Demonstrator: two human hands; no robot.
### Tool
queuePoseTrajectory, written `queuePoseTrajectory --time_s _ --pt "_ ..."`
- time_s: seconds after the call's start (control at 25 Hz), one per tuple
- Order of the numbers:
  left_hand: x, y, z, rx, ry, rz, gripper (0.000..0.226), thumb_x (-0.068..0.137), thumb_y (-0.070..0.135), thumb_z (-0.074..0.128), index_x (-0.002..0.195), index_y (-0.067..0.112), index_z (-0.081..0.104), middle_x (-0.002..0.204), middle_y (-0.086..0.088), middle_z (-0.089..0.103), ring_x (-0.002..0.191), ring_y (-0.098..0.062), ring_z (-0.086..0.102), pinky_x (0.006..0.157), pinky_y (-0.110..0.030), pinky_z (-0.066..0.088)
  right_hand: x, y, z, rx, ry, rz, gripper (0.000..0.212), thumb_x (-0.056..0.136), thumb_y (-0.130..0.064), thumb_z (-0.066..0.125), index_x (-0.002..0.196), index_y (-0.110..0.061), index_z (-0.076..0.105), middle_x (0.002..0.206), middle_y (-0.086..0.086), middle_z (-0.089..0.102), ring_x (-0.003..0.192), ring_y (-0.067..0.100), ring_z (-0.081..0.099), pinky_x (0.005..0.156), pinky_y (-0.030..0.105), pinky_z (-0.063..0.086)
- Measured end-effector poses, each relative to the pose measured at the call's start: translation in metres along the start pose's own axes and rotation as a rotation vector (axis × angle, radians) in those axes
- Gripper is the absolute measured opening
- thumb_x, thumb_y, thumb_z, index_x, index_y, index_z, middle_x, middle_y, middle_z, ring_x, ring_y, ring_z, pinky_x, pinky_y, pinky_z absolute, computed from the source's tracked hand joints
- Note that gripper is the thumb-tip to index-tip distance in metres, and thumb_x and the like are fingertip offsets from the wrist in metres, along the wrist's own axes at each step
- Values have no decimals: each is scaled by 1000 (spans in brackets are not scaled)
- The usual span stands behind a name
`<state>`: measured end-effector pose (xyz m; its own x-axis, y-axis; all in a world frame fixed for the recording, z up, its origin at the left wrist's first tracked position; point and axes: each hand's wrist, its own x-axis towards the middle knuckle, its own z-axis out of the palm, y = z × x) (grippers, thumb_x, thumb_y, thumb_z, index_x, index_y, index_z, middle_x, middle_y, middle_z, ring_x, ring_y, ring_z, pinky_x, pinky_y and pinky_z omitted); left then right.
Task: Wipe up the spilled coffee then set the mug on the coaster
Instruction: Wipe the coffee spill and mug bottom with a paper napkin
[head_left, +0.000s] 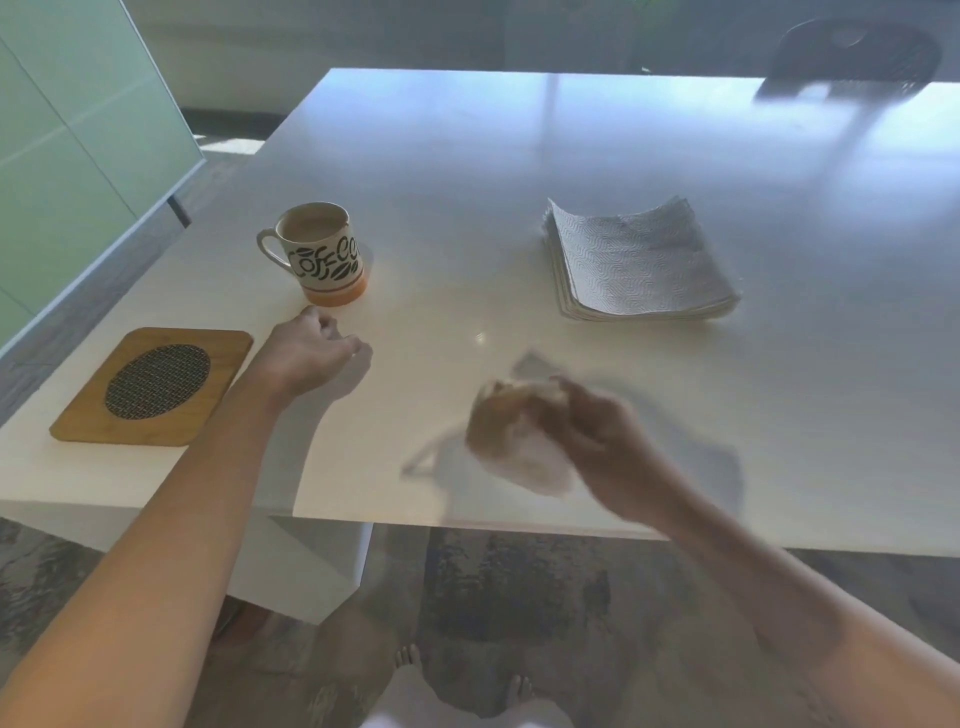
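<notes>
A coffee mug (322, 254) with black lettering and an orange base stands upright on the white table (519, 171), its handle to the left, with milky coffee inside. A wooden coaster (150, 385) with a dark woven oval lies near the table's front left edge. My left hand (311, 353) hovers just in front of the mug with loosely curled fingers, holding nothing. My right hand (592, 431), blurred by motion, grips a crumpled paper towel (514, 441) stained brown, above the table's front edge. No coffee puddle shows on the tabletop.
A stack of folded paper towels (639, 262) sits on the table to the right. A dark chair (852, 54) stands at the far right side. A frosted glass partition (78, 156) runs along the left. My bare feet (462, 675) show below on the floor.
</notes>
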<state>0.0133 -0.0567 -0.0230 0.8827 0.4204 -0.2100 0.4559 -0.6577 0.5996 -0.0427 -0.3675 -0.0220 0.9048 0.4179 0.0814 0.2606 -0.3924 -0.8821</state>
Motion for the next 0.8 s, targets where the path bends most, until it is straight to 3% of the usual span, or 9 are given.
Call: queuePoseTrajectory --time_s 0.08,0.16,0.2,0.28,0.36,0.44,0.52,0.68,0.8 --pt "0 -1 3 3 15 3 59 95 37 64 147 16 46 153 -5 52 138 -28 49 104 -36 40 13 6 -36 -64 261 26 47 87 -61 48 105 -22 66 81 9 73 74 19 68 71 42 53" --pt "-1 -2 6 16 30 5 61 95 37 64 148 16 44 153 -5 52 138 -28 49 104 -36 40 20 7 -68 -299 409 -42 33 97 -47 50 108 -19 63 67 0 66 62 7 62 58 20 45" --pt "-2 -2 7 22 35 4 62 95 37 65 149 15 43 154 -6 51 139 -28 48 105 -36 40 21 9 -77 -400 427 -96 24 100 -37 50 110 -19 61 62 -6 60 56 6 58 51 16 38" --pt "-3 -2 11 25 42 6 64 95 37 65 150 15 42 154 -7 51 140 -28 48 107 -37 40 19 18 -78 -582 356 -160 19 102 -27 47 117 -22 58 67 -8 63 54 14 59 52 26 37" --pt "-4 -2 12 29 49 5 64 95 36 65 150 15 41 154 -8 50 140 -29 47 109 -38 39 13 40 -64 -707 194 -165 24 102 -25 47 123 -26 56 90 6 72 71 35 69 57 34 46" --pt "-5 -2 13 37 50 4 65 95 36 64 151 15 40 155 -7 49 142 -29 46 110 -39 38 4 53 -55 -689 67 -158 28 101 -22 49 125 -32 57 112 3 70 83 36 71 63 39 55" --pt "-5 -3 12 42 50 2 64 95 36 64 151 16 40 156 -6 49 143 -28 45 111 -40 38 -5 53 -51 -653 39 -178 33 99 -18 52 126 -34 59 124 -6 68 91 32 71 68 42 57" --pt "-6 -5 12 27 48 4 64 94 38 66 150 17 42 156 -3 49 142 -27 45 110 -40 38 -28 40 -45 -759 103 -212 30 96 -13 55 120 -28 65 123 -8 69 96 25 71 67 37 59" --pt "-8 -7 12 30 51 14 66 93 38 68 150 18 41 157 -1 48 143 -26 43 110 -38 37 -42 29 -34 -921 37 -81 32 97 -16 48 124 -26 59 117 -6 71 92 24 72 62 30 51"
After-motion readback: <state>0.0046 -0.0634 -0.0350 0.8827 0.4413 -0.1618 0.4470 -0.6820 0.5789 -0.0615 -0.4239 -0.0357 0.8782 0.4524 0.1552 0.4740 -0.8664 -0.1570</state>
